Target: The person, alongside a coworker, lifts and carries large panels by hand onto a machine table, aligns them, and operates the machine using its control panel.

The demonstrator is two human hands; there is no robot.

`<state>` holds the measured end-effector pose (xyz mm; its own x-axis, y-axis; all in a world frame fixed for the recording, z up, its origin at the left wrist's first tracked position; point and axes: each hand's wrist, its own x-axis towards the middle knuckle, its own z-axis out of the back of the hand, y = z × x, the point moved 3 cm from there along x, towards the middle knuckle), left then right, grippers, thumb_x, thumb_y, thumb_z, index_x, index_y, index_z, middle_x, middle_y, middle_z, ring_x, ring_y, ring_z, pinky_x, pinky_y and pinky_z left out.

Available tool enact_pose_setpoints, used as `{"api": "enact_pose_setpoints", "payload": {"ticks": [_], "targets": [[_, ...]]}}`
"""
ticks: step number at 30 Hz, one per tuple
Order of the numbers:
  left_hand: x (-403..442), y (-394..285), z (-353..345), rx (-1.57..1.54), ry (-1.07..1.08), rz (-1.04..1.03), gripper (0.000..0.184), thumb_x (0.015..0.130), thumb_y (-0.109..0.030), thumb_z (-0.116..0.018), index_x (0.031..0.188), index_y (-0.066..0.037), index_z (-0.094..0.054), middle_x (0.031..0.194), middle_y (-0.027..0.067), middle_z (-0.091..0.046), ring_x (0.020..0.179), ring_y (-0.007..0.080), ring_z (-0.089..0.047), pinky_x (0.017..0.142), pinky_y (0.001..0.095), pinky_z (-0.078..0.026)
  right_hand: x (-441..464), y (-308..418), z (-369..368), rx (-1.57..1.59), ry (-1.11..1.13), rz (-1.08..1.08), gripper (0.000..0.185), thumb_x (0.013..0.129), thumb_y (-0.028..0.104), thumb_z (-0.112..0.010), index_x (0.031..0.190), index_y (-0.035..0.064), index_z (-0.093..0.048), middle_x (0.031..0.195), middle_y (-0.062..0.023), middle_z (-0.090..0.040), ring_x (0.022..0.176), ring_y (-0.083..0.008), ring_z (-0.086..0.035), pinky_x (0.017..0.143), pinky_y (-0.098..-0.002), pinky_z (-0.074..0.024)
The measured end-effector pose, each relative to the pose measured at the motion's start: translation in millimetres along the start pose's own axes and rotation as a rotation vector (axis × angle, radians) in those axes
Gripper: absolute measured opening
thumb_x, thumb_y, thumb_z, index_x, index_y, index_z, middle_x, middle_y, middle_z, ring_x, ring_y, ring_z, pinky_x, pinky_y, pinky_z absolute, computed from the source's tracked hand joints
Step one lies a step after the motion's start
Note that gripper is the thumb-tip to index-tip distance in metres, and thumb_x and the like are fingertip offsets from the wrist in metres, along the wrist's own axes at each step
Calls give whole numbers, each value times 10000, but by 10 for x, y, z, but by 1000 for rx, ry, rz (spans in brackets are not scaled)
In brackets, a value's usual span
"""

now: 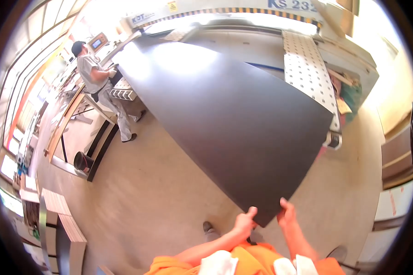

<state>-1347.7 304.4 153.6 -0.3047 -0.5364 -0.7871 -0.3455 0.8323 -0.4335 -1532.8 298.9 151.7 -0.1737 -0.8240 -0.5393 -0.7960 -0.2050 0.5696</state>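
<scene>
A large dark panel [234, 110] stretches from my hands across to the machine, its near corner pointing at me. My left hand [245, 222] grips the edge just left of that corner, thumb on top and fingers underneath. On the right edge, my right hand [287, 213] holds the panel the same way, its fingers partly hidden below. The far part of the panel lies over the machine's supports, and bright light reflects from its surface.
A panel saw [229, 16] with a striped beam spans the back. Its perforated white support table [309, 68] is at right. A co-worker [96, 78] stands at the far left end. A wooden-topped frame [64, 123], a black bucket [82, 161] and stacked boards [64, 220] are left.
</scene>
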Motion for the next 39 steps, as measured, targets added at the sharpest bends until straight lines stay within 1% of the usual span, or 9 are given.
{"api": "enact_pose_setpoints", "payload": {"ticks": [5, 7, 10, 13, 15, 24, 26, 31, 39], "targets": [[694, -353, -1006, 882, 566, 45, 462, 991, -402, -576, 1143, 30, -643, 915, 95, -707, 853, 162, -683, 779, 320, -563, -239, 1021, 936, -426, -482, 276, 291, 889, 180, -640, 1153, 57, -621, 899, -12, -601, 785, -131, -592, 626, -285, -450], [825, -822, -935, 903, 499, -196, 448, 951, -421, -607, 935, 20, -678, 834, 104, -699, 741, 153, -671, 699, 302, -560, -190, 1520, 1301, -692, -614, 767, 246, 918, 179, -648, 1089, 9, -600, 839, -42, -616, 719, -118, -587, 593, -246, -445], [1280, -2078, 25, 488, 11, -235, 369, 969, -352, -609, 1062, -3, -681, 928, 117, -716, 851, 213, -701, 766, 343, -578, 38, 1501, 1045, -797, -345, 511, 213, 938, 184, -635, 1060, 12, -610, 767, -41, -613, 644, -125, -578, 580, -267, -477], [1555, -3249, 751, 135, -222, -438, 534, 963, -485, -589, 1098, 31, -628, 880, 140, -695, 836, 269, -697, 737, 385, -571, 538, 972, -248, -605, -296, 102, 241, 958, 231, -622, 1063, 15, -619, 757, -58, -627, 642, -150, -596, 591, -286, -511], [1943, -3959, 1154, -44, -271, -503, 695, 939, -546, -603, 1307, 32, -486, 1138, 197, -619, 1010, 301, -639, 837, 427, -539, 1103, 744, -877, -485, -159, 16, 308, 964, 281, -622, 1121, 17, -594, 824, -81, -642, 686, -175, -617, 623, -295, -524], [3155, -6171, 1114, -501, -342, -707, 761, 858, -469, -753, 1260, 123, -492, 1224, 171, -602, 1065, 246, -590, 923, 381, -488, 3921, 912, -2581, 32, -350, 49, 753, 795, 581, -751, 1265, 42, -518, 1068, -102, -571, 1046, -249, -548, 923, -401, -482], [3124, -6277, 903, -603, -754, -669, 655, 849, -345, -784, 1212, 138, -533, 1222, 181, -613, 1059, 258, -604, 940, 370, -499, 4360, 1104, -2823, 132, -358, 89, 525, 881, 460, -700, 1219, 75, -587, 1107, -76, -635, 1057, -247, -605, 928, -403, -515], [3207, -6612, 800, -781, -445, -606, 445, 946, -254, -673, 1272, 31, -569, 1263, 119, -627, 1097, 285, -627, 931, 432, -548, 5211, 1389, -3399, 240, -359, 191, 285, 944, 277, -622, 1173, 108, -639, 1167, -32, -690, 1077, -236, -659, 894, -401, -559], [3776, -7544, 524, -836, -160, -657, 337, 975, -183, -536, 1268, -20, -566, 1275, 117, -618, 1162, 301, -593, 1020, 452, -498, 7094, 2622, -3676, 478, -177, 148, 447, 875, 221, -603, 1295, 73, -568, 1336, -116, -583, 1225, -324, -538, 1062, -498, -424]]}}
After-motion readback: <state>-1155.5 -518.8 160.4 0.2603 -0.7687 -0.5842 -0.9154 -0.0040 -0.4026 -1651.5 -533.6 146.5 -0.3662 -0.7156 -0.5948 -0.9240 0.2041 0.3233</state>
